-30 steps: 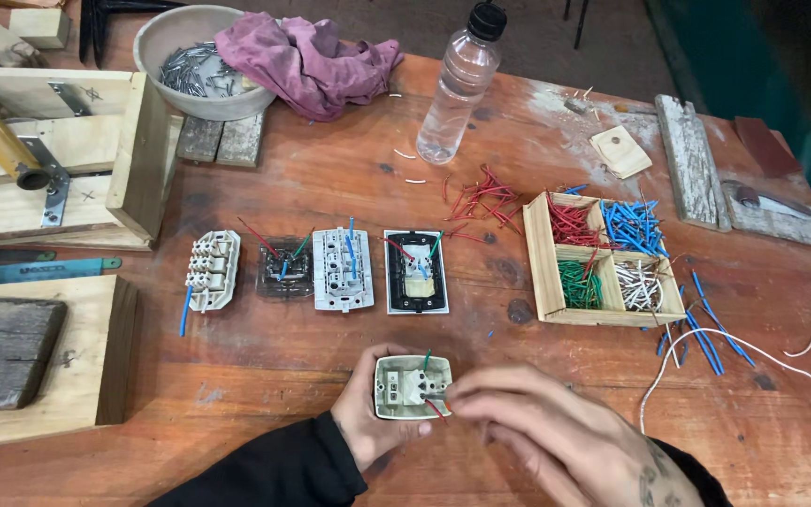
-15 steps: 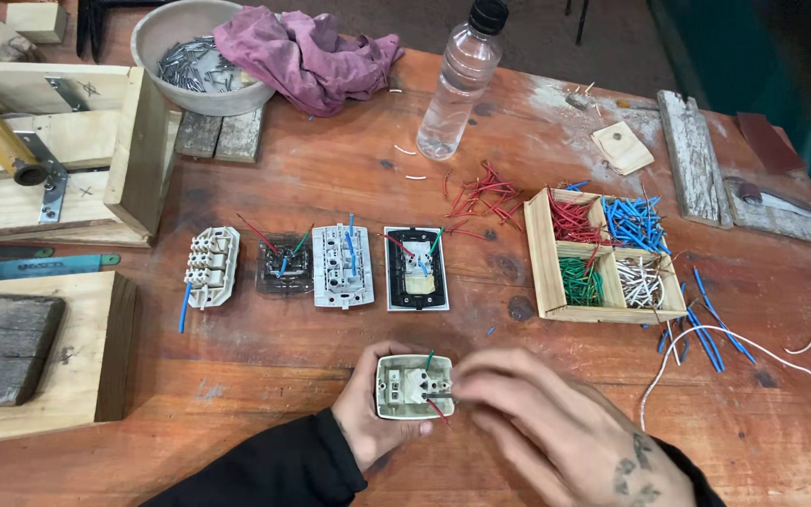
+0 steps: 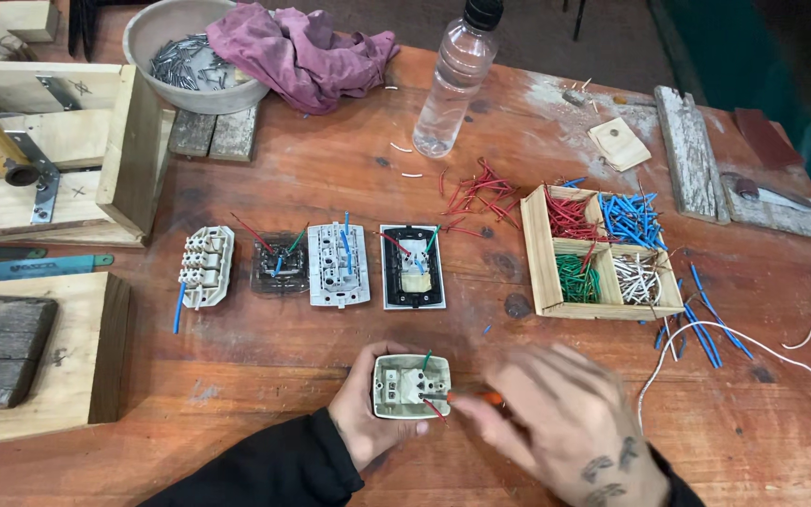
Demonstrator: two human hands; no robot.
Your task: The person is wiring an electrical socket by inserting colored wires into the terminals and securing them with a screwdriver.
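My left hand (image 3: 360, 413) grips a small white wall socket module (image 3: 411, 385) near the table's front edge, its back facing up, with a green and a red wire stub in it. My right hand (image 3: 565, 422) is blurred just right of it and holds a thin tool with an orange handle (image 3: 486, 398) whose tip touches the module. Beyond the hands, a row of switch and socket modules (image 3: 338, 265) with short coloured wires lies on the wooden table (image 3: 265, 366).
A wooden compartment box (image 3: 542, 253) holds red, blue, green and white wire pieces; loose blue wires (image 3: 701, 324) and red wires (image 3: 471, 192) lie nearby. Further back stand a plastic bottle (image 3: 452, 80), a bowl of nails (image 3: 190, 56), a purple cloth (image 3: 298, 47) and wooden blocks (image 3: 49, 141).
My right hand has shifted slightly right and back from the module, showing the orange-handled tool at its edge. The left hand keeps the module in place.
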